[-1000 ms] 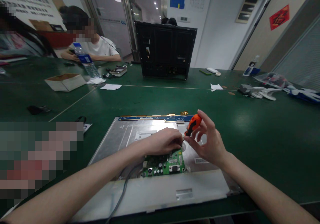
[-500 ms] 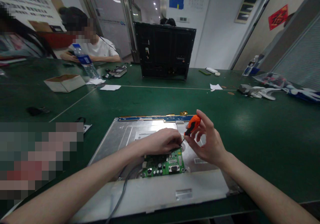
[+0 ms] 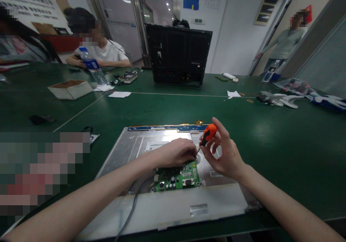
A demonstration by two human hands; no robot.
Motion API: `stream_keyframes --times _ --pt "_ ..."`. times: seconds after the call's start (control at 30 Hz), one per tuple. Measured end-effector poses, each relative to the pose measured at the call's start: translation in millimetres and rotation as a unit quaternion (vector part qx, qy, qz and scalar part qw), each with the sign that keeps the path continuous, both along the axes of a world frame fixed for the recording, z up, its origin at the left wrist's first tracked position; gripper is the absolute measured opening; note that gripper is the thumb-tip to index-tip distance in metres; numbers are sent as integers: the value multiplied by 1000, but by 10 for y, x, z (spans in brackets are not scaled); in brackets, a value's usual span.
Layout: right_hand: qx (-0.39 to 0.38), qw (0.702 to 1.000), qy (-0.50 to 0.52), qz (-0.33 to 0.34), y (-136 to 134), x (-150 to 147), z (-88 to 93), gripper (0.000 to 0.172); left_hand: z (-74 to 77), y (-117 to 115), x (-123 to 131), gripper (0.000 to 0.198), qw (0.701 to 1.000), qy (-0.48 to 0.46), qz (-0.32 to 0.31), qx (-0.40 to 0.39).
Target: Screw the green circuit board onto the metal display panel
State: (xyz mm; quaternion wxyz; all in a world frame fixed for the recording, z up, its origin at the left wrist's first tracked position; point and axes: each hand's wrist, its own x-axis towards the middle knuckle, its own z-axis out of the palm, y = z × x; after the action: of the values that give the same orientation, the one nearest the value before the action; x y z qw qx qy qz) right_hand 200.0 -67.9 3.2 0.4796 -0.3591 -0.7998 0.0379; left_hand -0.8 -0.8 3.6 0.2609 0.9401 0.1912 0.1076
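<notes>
Two hands met over the bare metal monitor panel (image 3: 129, 152). Our right hand (image 3: 224, 155) was clamped on the orange screwdriver (image 3: 207, 134), tip at the 1 o'clock corner of the green circuit board (image 3: 178, 179). Our left hand (image 3: 175, 152) curled on the board's top edge; whether it gripped anything we could not tell. The board still sat mounted, so we judged work remained. Open table (image 3: 283, 134) lay from 12 to 3 o'clock, its edge close at 6.
</notes>
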Motion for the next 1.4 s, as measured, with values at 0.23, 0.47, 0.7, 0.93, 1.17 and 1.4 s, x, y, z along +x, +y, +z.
stream_keyframes --times 0.23,0.47,0.7,0.93,1.17,1.4 --pt "14 999 -16 -25 28 14 -21 81 -10 7 13 6 1000 12 9 28" --pt "-10 1000 2 -8 -20 -5 7 87 -24 -5 -2 6 1000 7 13 14" --pt "-15 1000 -1 -27 2 4 -12 87 -7 -11 6 12 1000 9 5 -1" --pt "-10 1000 -9 -8 11 8 -11 84 -23 -9 13 6 1000 7 7 29" --pt "-24 1000 -5 17 -9 4 21 82 -13 -16 9 6 1000 -9 7 29" --pt "-15 1000 2 20 25 1 -11 84 -50 1 4 4 1000 1 6 23"
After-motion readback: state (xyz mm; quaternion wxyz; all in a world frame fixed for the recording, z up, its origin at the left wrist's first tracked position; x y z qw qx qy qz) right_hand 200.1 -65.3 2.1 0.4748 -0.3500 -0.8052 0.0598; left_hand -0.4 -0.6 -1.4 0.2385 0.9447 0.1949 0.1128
